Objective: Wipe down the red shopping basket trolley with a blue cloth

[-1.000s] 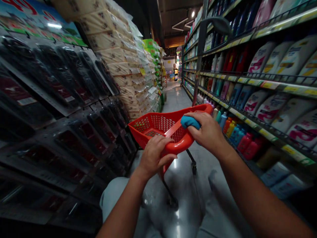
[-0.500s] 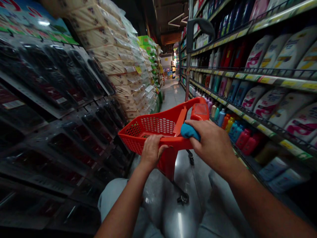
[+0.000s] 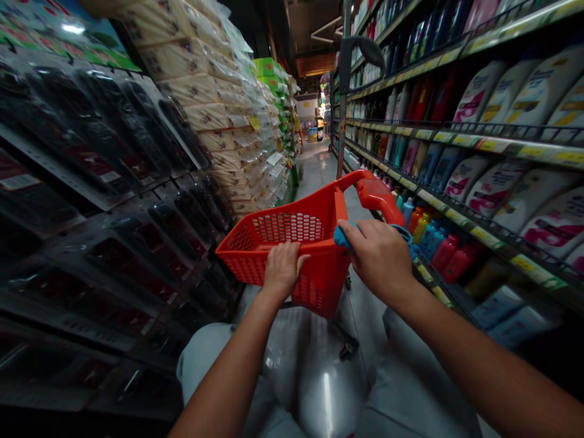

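A red plastic shopping cart with a perforated basket stands at the centre, turned at an angle, and its basket looks bare inside. My left hand is wrapped over the cart's near rim, thumb to the right. My right hand is closed round a blue cloth at the cart's near right corner, beside the red handle. Part of the cloth hangs out to the right of the hand. A black caster shows on the floor below the cart.
Shelves of bottles line the right side, with a metal post at their edge. Hanging packaged goods fill the left, and stacked wrapped packs rise behind them. A tiled aisle floor runs ahead.
The cart has turned, its handle swinging right and nearer, and its caster has shifted. My right hand has moved slightly left with the cloth, more of which now shows on its right.
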Demonstrator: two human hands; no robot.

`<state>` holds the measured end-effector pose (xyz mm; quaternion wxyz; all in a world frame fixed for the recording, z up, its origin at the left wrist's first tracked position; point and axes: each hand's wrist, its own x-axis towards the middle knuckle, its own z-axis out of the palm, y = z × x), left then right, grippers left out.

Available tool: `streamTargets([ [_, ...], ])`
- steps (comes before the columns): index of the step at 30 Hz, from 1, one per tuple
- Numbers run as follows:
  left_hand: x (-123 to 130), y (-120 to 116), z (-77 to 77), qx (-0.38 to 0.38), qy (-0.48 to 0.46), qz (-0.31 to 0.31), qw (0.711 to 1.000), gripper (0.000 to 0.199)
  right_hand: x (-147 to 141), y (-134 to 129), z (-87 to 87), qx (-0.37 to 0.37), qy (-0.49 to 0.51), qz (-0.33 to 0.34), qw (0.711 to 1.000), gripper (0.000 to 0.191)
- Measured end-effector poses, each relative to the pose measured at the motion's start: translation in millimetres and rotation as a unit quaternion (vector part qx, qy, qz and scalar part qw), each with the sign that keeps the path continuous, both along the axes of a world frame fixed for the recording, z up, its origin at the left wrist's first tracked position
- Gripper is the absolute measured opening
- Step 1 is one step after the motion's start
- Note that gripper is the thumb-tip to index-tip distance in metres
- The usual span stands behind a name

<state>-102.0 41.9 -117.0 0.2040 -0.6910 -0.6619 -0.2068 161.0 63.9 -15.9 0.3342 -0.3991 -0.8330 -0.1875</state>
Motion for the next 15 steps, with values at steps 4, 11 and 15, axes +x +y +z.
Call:
streamTargets([
  [4,-5.0,-2.1,6.2,-0.033,0.006,0.024,0.999,0.039,16.9,24.9,-5.4,-0.022,0.056,-0.003,0.998,0.045],
  [11,0.0,0.0,11.3,-0.091,0.021,0.035,0.995,0.035,-0.8,55.6,-21.0,-0.06,0.011,0.033,0.998,0.047],
  [15,-11.3,-8.3,13.8,-0.125,0.028,0.03,0.991,0.031,21.1,83.2,-19.7,-0.066,0.073,0.003,0.995,0.05],
])
